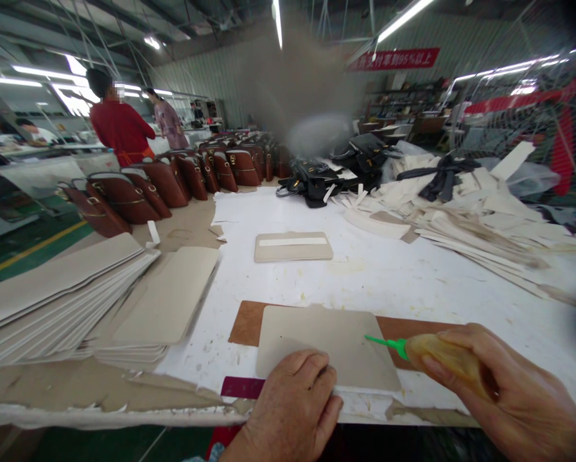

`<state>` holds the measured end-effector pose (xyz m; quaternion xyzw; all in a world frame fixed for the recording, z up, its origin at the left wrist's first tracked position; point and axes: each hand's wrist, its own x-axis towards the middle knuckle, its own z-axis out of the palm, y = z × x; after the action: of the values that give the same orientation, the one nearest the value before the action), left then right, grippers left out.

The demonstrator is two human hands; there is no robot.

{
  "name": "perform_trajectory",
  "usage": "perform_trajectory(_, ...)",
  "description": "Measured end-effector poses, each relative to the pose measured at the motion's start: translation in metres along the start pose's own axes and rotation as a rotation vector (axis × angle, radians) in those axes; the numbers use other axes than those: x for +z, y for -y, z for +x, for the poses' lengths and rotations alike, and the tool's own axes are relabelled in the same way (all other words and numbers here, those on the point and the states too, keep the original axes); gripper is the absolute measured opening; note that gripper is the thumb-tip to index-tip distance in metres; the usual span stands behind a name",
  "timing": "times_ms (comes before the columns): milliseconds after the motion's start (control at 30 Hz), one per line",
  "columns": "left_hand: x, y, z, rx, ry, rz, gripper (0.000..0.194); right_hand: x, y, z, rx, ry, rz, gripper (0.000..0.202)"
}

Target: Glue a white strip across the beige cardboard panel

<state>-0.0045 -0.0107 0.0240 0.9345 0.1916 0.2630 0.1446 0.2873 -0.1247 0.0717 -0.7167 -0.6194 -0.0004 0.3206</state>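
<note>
My left hand [295, 398] rests palm down on the front edge of a beige panel [333, 337], fingers slightly bent and thumb apart. The panel has rounded corners and lies over a brown strip [252, 323] on the white-covered table. My right hand [504, 378] is closed around a yellowish squeeze bottle [435, 356]. Its thin green nozzle [396, 345] points left, with the tip over the right part of the panel. Whether the tip touches the surface I cannot tell. A dark purple strip [243, 387] lies left of my left hand.
A smaller beige piece with a white strip [293, 247] lies ahead. Stacked beige panels [169, 295] stand at left. Brown bags [124, 196] line the far left, black bags [316, 176] the back. Pale offcuts [480, 224] pile at right. Two people [119, 122] stand beyond.
</note>
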Motion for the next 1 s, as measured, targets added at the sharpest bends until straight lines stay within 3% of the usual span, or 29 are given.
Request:
perform_trajectory(433,0.001,-0.001,0.002,0.007,-0.026,0.006,0.022,0.005,0.000,0.001,-0.067,0.019,0.038,0.033)
perform_trajectory(700,0.000,-0.001,0.002,-0.002,-0.003,-0.003,0.021,-0.009,0.016,-0.015,0.287,0.051,0.051,0.049)
perform_trajectory(900,-0.001,-0.003,0.003,-0.006,-0.009,-0.006,0.020,0.000,-0.015,-0.011,0.057,0.022,0.028,0.039)
perform_trajectory(1000,-0.002,-0.003,0.003,0.003,-0.012,-0.003,0.019,0.007,-0.017,-0.007,0.078,0.039,0.029,0.040)
